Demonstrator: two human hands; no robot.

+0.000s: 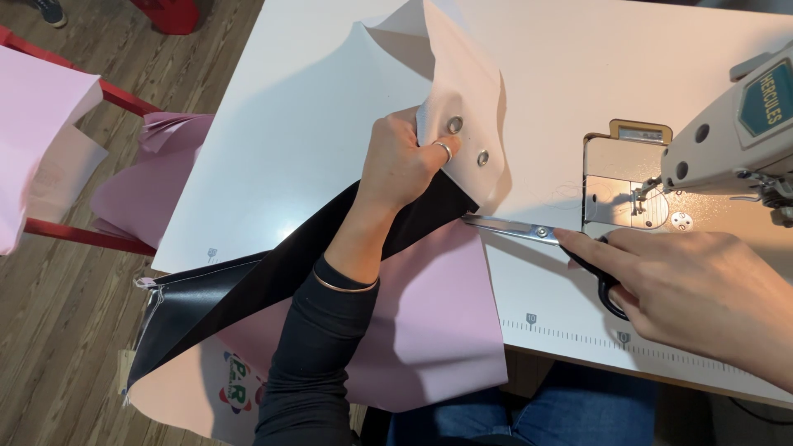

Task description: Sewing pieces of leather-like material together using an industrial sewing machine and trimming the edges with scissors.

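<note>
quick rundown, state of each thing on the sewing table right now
left hand: gripping the white panel, lifting it
white panel: folded up, two eyelets showing
black strip: pulled taut, lying diagonally
scissors: in right hand, tip at the black strip
right hand: holding the scissors
sewing machine: nothing under its needle

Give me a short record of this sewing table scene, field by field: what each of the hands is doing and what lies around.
Left hand: grips a folded pale sheet with two metal eyelets, lifted off the table
Right hand: holds black-handled scissors, blades pointing at the sheet's edge
Under the left arm: black panel over pink material
Surface: white table with a ruler strip along its near edge
Right side: sewing machine with metal needle plate
Floor: wood, red frame with pink sheets
</note>
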